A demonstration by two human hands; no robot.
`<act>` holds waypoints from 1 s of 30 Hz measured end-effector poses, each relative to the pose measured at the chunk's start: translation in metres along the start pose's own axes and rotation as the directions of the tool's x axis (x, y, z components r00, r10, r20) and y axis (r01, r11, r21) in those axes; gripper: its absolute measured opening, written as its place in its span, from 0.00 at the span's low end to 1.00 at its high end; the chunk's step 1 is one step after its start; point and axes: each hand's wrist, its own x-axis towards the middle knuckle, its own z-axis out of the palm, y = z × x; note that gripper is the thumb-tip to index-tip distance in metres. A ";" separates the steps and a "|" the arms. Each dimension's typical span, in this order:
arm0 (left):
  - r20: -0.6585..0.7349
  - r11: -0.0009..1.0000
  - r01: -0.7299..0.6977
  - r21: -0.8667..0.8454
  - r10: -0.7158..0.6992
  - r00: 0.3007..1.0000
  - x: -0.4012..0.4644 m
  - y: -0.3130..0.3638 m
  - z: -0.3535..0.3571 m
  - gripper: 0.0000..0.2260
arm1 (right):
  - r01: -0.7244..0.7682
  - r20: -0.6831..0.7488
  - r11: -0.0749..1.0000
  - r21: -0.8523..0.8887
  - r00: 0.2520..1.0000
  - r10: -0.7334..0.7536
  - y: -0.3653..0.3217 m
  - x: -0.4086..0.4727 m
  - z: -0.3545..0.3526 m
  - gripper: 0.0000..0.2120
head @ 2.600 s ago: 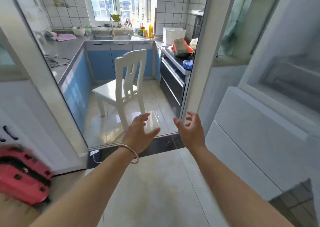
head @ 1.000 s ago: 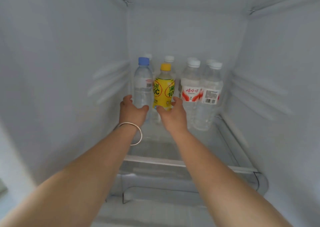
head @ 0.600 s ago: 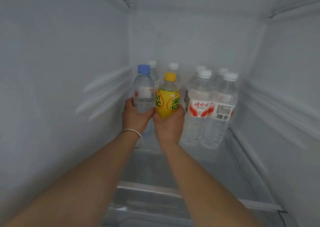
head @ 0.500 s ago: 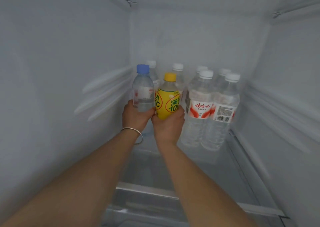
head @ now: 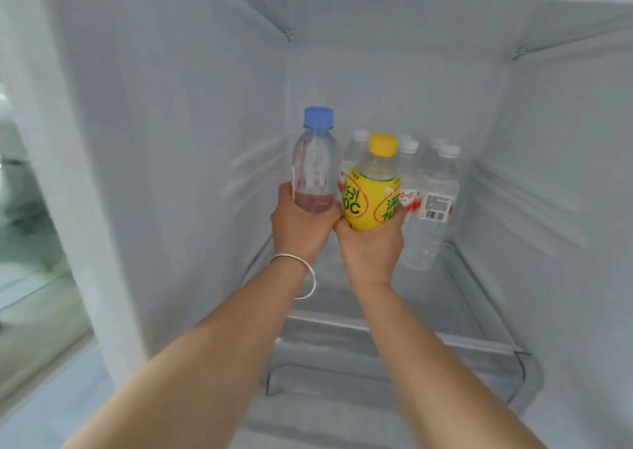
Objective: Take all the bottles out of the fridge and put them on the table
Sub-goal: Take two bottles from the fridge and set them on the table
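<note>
Head view, fridge interior: left hand [head: 301,224] has its fingers curled round the lower body of a clear blue-capped bottle [head: 315,164], right hand [head: 371,243] likewise wrapped round a yellow-labelled, yellow-capped bottle [head: 371,188], both upright, lifted clear of the glass shelf [head: 455,298] and touching side by side. Remaining stock: a cluster of white-capped water bottles [head: 428,205] standing at the back right of that shelf (exact count uncertain, some hidden). Handling judgement: draw both straight back, level, clear of the side walls, grips low and firm, then carry to the table, which is not in view.
</note>
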 end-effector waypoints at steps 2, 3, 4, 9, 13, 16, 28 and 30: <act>0.046 0.999 -0.014 -0.029 0.015 0.999 -0.022 0.015 -0.014 0.19 | 0.003 -0.057 1.000 -0.009 0.998 -0.003 -0.015 -0.017 -0.024 0.35; 0.072 0.998 -0.021 -0.053 0.025 0.997 -0.035 0.022 -0.023 0.19 | 0.002 -0.088 1.000 -0.005 0.996 -0.002 -0.021 -0.028 -0.037 0.34; 0.103 0.995 -0.026 -0.092 0.036 0.994 -0.048 0.027 -0.032 0.19 | -0.004 -0.119 1.000 0.005 0.993 0.004 -0.027 -0.041 -0.050 0.32; 0.289 0.975 0.028 -0.222 0.039 0.957 -0.133 0.032 -0.083 0.15 | -0.019 -0.286 0.999 -0.032 0.958 0.009 -0.043 -0.128 -0.118 0.28; 0.446 0.970 0.116 -0.214 -0.008 0.895 -0.211 0.021 -0.126 0.15 | -0.117 -0.412 0.986 -0.118 0.909 0.058 -0.045 -0.221 -0.175 0.31; 0.572 0.962 0.172 -0.210 -0.022 0.820 -0.272 0.025 -0.156 0.16 | -0.212 -0.469 0.966 -0.147 0.875 0.120 -0.048 -0.283 -0.223 0.26; 0.865 0.950 0.232 -0.210 0.070 0.497 -0.539 0.113 -0.212 0.21 | -0.408 -0.739 0.899 -0.160 0.653 0.164 -0.091 -0.481 -0.456 0.27; 0.885 0.949 0.235 -0.209 0.081 0.458 -0.595 0.135 -0.215 0.20 | -0.440 -0.787 0.883 -0.161 0.598 0.154 -0.099 -0.512 -0.508 0.26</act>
